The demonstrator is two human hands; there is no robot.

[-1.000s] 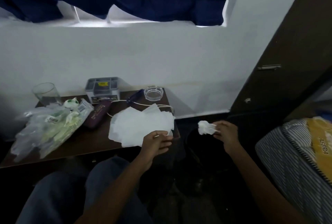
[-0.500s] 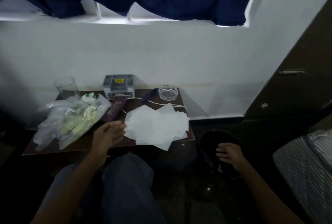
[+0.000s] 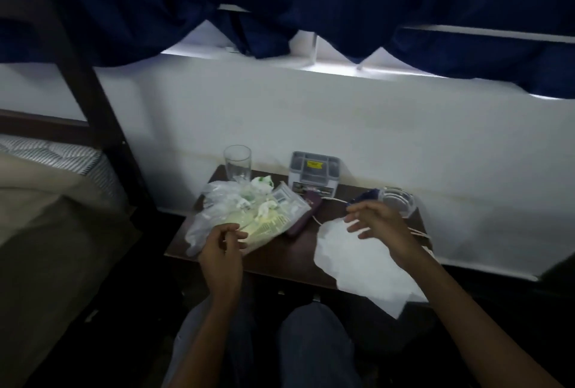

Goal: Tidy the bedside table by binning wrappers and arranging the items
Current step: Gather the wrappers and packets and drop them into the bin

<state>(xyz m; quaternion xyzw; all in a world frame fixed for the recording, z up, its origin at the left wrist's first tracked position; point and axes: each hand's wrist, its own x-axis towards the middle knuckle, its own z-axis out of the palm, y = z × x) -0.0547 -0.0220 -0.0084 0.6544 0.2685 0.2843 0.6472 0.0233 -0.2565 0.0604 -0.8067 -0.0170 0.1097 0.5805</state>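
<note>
**A:** Where do the wrappers lie?

**B:** The heap of wrappers (image 3: 249, 216), clear and yellow-green, covers the left half of the bedside table (image 3: 280, 258). Its left side reaches the table's left edge, perhaps a little over it.

**A:** And the hands?

**B:** The left hand (image 3: 221, 252) is at the near edge of the heap. Its fingers are curled and the tips are at the plastic, but I cannot tell if they really pinch it. The right hand (image 3: 379, 224) hovers above the back edge of the white paper sheets (image 3: 361, 260), fingers spread apart, holding nothing.

**A:** Is there room to move things?

**B:** A strip of bare wood runs between the heap and the sheets, down to the front edge. The sheets hang over the front right corner. Along the back edge, at the wall (image 3: 311, 114), stand a glass (image 3: 238, 163), a grey box (image 3: 313, 176) and, more to the right, an ashtray (image 3: 399, 201). A purple case (image 3: 303, 219) lies against the heap's right side. A white cord (image 3: 418, 233) goes toward the right edge. On the left the bed (image 3: 46, 207) is near, with a dark gap between it and the table.
</note>
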